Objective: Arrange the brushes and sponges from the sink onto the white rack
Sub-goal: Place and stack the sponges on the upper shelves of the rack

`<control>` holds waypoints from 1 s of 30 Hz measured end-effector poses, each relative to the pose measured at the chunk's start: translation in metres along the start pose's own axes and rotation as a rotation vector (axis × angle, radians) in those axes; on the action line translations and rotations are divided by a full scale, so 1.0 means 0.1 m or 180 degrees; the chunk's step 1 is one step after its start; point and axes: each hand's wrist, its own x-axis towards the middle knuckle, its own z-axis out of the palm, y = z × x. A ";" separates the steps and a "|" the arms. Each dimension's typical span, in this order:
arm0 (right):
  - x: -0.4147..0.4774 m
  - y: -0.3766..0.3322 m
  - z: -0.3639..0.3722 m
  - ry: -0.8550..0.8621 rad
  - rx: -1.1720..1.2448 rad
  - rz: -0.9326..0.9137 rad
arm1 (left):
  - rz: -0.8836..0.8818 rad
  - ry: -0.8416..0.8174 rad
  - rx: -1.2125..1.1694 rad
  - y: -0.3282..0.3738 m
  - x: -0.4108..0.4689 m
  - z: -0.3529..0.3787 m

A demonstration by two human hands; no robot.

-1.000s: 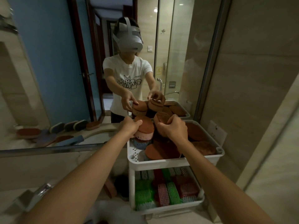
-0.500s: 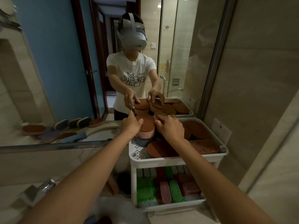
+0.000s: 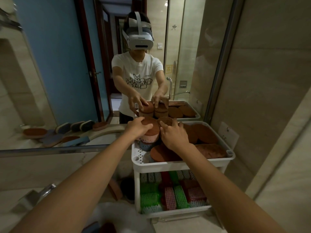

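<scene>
The white rack [image 3: 181, 163] stands against the mirror, and its top tray holds several brown-topped sponges. My left hand [image 3: 137, 127] grips a brown-topped pink sponge [image 3: 152, 132] on a stack at the tray's back left. Right beside it, my right hand [image 3: 173, 133] curls its fingers over a second brown-topped sponge [image 3: 165, 121], set on another stack. Both stacks stand upright and touch each other. Green, red and pink brushes [image 3: 170, 190] fill the lower tray.
The mirror [image 3: 67, 81] behind the rack reflects me and sponges lying on the counter. A chrome faucet [image 3: 32, 197] is at lower left. A brown sponge [image 3: 116, 189] and a dark one [image 3: 127, 187] sit left of the rack. A tiled wall [image 3: 269, 98] closes the right side.
Both hands have lowered their sponges from a tilted hold onto the stacks at the tray's back left, now flat and side by side. The view has risen slightly.
</scene>
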 end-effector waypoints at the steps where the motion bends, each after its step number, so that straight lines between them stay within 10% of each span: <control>1: 0.00 -0.01 0.00 -0.0017 -0.0050 0.0009 | -0.0004 0.0002 -0.0002 -0.01 0.01 0.00; 15: 0.03 -0.07 -0.19 -0.0448 -0.0754 -0.0200 | 0.0010 -0.0022 0.0173 0.07 -0.06 0.01; 30: -0.79 -0.87 -0.02 0.1001 0.1769 -0.1302 | -0.0211 0.1088 -0.0824 -0.30 -1.11 -0.80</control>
